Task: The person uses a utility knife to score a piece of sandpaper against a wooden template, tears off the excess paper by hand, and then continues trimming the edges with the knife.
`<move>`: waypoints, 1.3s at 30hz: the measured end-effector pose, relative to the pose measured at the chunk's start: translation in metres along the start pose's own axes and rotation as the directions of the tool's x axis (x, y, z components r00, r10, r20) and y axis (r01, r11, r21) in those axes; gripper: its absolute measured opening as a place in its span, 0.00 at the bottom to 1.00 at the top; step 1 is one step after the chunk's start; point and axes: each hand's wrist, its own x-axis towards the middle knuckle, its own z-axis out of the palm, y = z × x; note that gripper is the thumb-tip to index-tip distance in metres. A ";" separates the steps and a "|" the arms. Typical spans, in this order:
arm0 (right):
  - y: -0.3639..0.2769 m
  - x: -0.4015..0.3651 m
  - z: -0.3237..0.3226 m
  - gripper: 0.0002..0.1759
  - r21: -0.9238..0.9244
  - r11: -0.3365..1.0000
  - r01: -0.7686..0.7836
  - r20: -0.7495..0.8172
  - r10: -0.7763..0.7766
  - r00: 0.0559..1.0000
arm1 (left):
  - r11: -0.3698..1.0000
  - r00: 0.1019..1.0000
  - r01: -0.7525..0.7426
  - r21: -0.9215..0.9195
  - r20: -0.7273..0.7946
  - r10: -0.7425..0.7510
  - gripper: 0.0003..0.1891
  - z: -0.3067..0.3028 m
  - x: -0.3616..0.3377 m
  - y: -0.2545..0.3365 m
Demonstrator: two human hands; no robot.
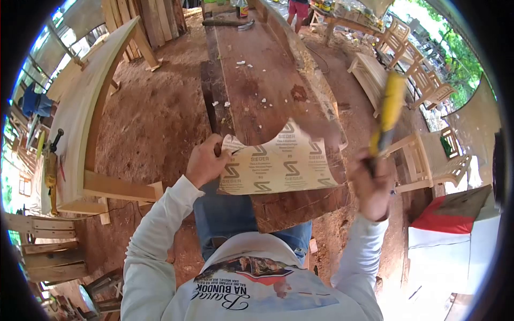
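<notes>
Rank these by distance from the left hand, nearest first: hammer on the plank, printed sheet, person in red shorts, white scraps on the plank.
From the left hand:
1. Printed sheet, in its fingers
2. White scraps, scattered mid-plank
3. Hammer, towards the plank's far end
4. Person in red shorts, beyond the plank, right

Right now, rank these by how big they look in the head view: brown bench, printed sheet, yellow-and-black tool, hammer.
1. Brown bench
2. Printed sheet
3. Yellow-and-black tool, blurred, in the right hand
4. Hammer, which lies at the bench's far end
</notes>
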 end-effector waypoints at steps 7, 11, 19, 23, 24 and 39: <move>0.052 -0.010 0.066 0.17 -0.367 0.623 0.691 0.724 -0.275 0.632 | 0.987 0.974 0.121 -0.107 0.207 -0.097 0.15 -0.009 0.001 0.018; 0.066 -0.003 0.081 0.22 -0.390 0.519 0.760 0.834 -0.149 0.530 | 0.999 0.978 0.011 -0.051 0.207 0.000 0.13 -0.012 0.005 0.008; 0.082 0.013 0.126 0.42 -0.466 0.455 0.758 0.868 0.071 0.491 | 0.998 0.966 -0.024 -0.059 0.254 0.039 0.11 -0.021 0.015 0.013; 0.092 0.012 0.127 0.43 -0.450 0.506 0.736 0.869 0.059 0.491 | 0.988 0.973 -0.147 -0.046 0.171 0.153 0.13 -0.013 0.014 0.004; 0.098 0.012 0.127 0.43 -0.431 0.506 0.747 0.869 0.009 0.495 | 0.985 0.973 -0.172 -0.015 0.153 0.173 0.13 -0.014 0.014 0.006; 0.104 0.011 0.125 0.46 -0.400 0.538 0.742 0.865 -0.045 0.499 | 0.599 0.853 0.519 -0.610 0.421 -0.310 0.19 -0.025 -0.042 -0.031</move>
